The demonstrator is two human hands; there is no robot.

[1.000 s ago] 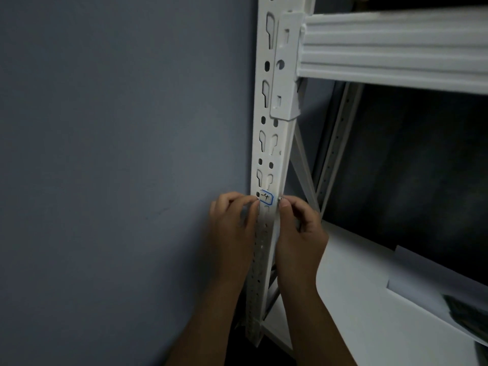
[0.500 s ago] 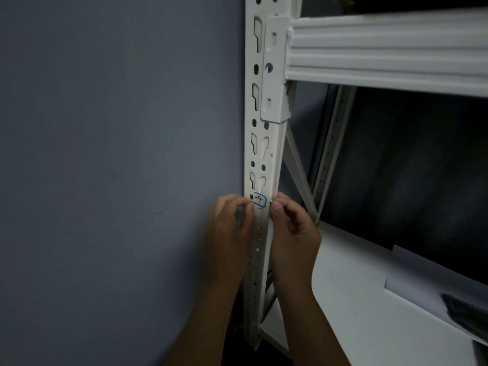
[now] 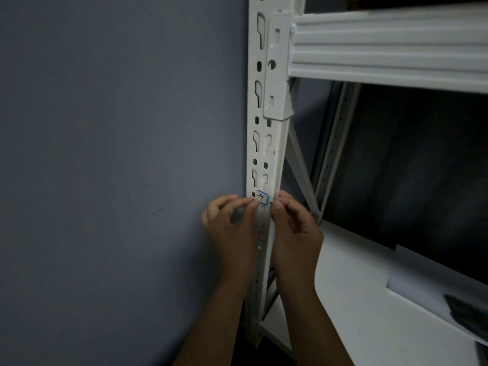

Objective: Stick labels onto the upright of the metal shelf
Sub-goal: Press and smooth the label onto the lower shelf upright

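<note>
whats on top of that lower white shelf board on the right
On the lower shelf board a pale sheet lies near the right edge, with a dark object on it, too dim to identify. The upper beam and shadow hide the board's back.

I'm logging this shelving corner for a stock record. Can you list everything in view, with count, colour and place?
upright: one, white, slotted, centre, beside the wall.
label: one, white with blue border and handwritten mark, on the upright's front, just above the fingertips.
beam: one, white, ribbed, upper right, hooked to the upright.
rear post: one, white, behind, with a diagonal brace.
shelf board: one, white, lower right.
sheet: one, pale, lying on the board at the right edge.
wall: grey-blue, left.
left hand: left of the upright, fingertips at the label.
right hand: right of the upright, fingertips at the label's edge.
</note>
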